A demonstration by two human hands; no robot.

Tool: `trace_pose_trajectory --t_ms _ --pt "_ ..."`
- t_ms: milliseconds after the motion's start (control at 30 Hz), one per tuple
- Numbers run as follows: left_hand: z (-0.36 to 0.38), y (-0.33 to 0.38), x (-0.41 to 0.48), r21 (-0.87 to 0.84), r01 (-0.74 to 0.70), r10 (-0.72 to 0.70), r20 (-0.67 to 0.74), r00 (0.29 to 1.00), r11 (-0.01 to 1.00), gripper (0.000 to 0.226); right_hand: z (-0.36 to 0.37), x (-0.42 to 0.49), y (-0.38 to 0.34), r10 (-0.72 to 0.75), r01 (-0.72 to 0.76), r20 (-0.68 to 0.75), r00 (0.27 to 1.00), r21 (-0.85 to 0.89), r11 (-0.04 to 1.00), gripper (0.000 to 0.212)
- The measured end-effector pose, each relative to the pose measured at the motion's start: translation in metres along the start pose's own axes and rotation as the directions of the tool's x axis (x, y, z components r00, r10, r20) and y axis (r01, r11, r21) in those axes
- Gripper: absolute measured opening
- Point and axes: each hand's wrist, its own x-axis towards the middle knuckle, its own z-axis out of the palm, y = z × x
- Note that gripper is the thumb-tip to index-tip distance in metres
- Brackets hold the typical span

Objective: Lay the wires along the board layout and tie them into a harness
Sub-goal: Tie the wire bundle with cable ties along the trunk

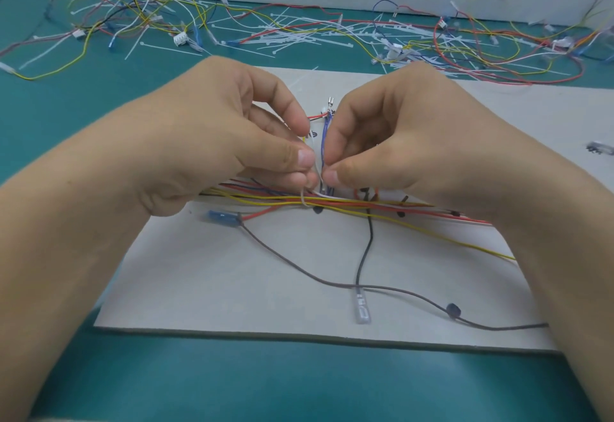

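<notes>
A pale layout board (232, 282) lies on the teal mat. Across its middle runs a bundle of yellow, red and dark wires (352, 206). A white cable tie (304, 200) loops round the bundle just below my fingers. My left hand (212, 142) pinches the tie between thumb and curled fingers. My right hand (408, 142) pinches the tie's other end close beside it, thumb tip almost touching the left thumb. Blue wires with a metal terminal (330, 102) rise between the two hands. A black wire with a clear sleeved terminal (362, 307) hangs toward me.
A blue sleeved connector (221, 217) lies on the board at the left of the bundle. A brown wire (332, 283) curves across the near part of the board. Loose wires (139, 12) and several white cable ties (292, 36) litter the mat behind the board.
</notes>
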Motion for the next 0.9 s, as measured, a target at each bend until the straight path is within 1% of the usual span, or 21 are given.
trace_pose_trajectory --t_ms 100,200,333,433,500,733,900 --pt "0.0008 -0.0003 0.0002 0.025 0.004 -0.003 -0.031 1.000 1.000 0.023 0.0003 -0.0004 0.0004 0.013 -0.013 -0.012 1.000 0.029 1.000 0.014" --pt "0.0030 0.0005 -0.0006 0.061 -0.013 0.015 -0.045 0.999 0.998 0.020 0.0014 -0.0006 -0.0003 0.020 -0.019 -0.014 1.000 0.046 0.999 0.015" --pt "0.0050 0.0014 -0.0014 0.089 -0.028 0.031 -0.042 0.999 0.996 0.020 0.0029 -0.0012 -0.0018 0.048 -0.045 -0.055 0.997 0.052 0.998 0.016" --pt "0.0054 0.0016 -0.0013 0.119 -0.043 0.048 -0.042 0.998 0.992 0.020 0.0042 -0.0020 -0.0030 0.086 -0.080 -0.100 0.991 0.064 0.995 0.027" --pt "0.0058 0.0015 -0.0012 0.145 -0.054 0.060 -0.040 0.997 0.988 0.019 0.0047 -0.0021 -0.0037 0.103 -0.096 -0.119 0.988 0.066 0.993 0.031" --pt "0.0056 -0.0003 -0.0008 0.167 -0.072 0.078 -0.029 0.997 0.983 0.018 0.0054 -0.0022 -0.0045 0.123 -0.110 -0.130 0.984 0.102 0.989 0.034" --pt "0.0048 -0.0012 0.0006 0.207 -0.073 0.081 -0.031 0.996 0.976 0.018 0.0057 -0.0020 -0.0042 0.116 -0.105 -0.132 0.984 0.091 0.990 0.033"
